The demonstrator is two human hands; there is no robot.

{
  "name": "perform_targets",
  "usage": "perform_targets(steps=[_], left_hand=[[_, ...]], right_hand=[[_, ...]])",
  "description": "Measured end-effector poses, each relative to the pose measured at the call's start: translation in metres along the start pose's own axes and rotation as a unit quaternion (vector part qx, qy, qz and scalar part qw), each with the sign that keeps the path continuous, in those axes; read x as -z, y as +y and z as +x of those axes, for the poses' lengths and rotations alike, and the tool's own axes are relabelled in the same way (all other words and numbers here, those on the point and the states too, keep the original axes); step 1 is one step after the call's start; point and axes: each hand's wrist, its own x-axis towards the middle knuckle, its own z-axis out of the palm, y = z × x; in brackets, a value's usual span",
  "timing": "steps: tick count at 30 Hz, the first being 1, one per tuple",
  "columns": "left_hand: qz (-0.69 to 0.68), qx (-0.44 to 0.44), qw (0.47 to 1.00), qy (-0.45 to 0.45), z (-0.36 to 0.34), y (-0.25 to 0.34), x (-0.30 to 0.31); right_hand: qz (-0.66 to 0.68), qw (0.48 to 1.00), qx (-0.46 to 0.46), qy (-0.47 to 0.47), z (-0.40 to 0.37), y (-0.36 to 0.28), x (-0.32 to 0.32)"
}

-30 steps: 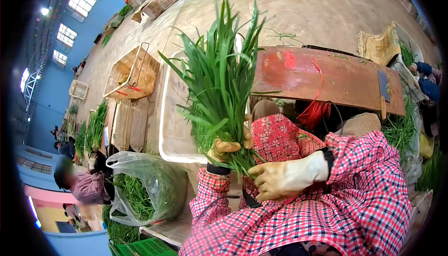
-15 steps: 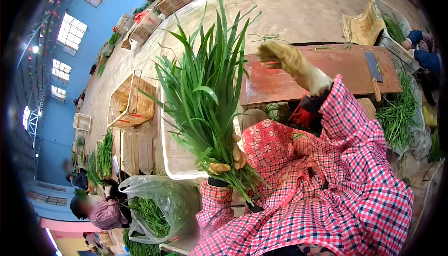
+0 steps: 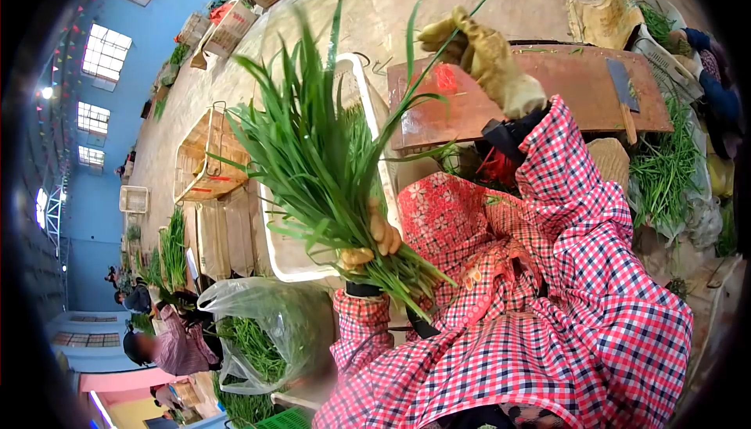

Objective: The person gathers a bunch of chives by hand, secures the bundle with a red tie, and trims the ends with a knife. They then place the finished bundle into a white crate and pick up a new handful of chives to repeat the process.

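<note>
My gloved left hand (image 3: 371,243) is closed round the lower stems of a large bunch of long green leaves (image 3: 313,143). The leaves fan upward, and the stem ends stick out below the hand toward the checked clothing. Up and to the right, my gloved right hand (image 3: 486,57) has its fingers bent together on a long thin leaf (image 3: 440,55) that leans out from the bunch. Behind the bunch stands a white plastic crate (image 3: 296,267), with more greens showing in it.
A reddish board (image 3: 547,89) carries a wide-bladed knife (image 3: 623,89). Greens (image 3: 665,167) lie at the right, beside a co-worker's sleeve (image 3: 718,94). A clear plastic bag (image 3: 293,323) of greens sits lower left, below a yellowish crate (image 3: 192,165). Another person (image 3: 184,343) sits farther left.
My right hand has moved slightly left and up, and its fingers have closed on a leaf. The bunch has tilted left and loosened, with some leaves splayed right. The view has shifted slightly.
</note>
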Motion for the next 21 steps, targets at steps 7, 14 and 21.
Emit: perform_targets(steps=[7, 14, 21], left_hand=[[-0.049, -0.031, 0.997, 0.047, 0.016, -0.012, -0.016], [-0.132, 0.05, 0.977, -0.16, 0.031, -0.026, 0.024], [-0.123, 0.058, 0.983, -0.12, 0.037, -0.03, 0.0]], right_hand=[[0.074, 0.996, 0.016, -0.043, -0.004, 0.0, 0.009], [0.141, 0.989, 0.016, -0.049, 0.012, 0.005, 0.007], [0.132, 0.964, -0.074, -0.218, -0.027, 0.03, -0.018]])
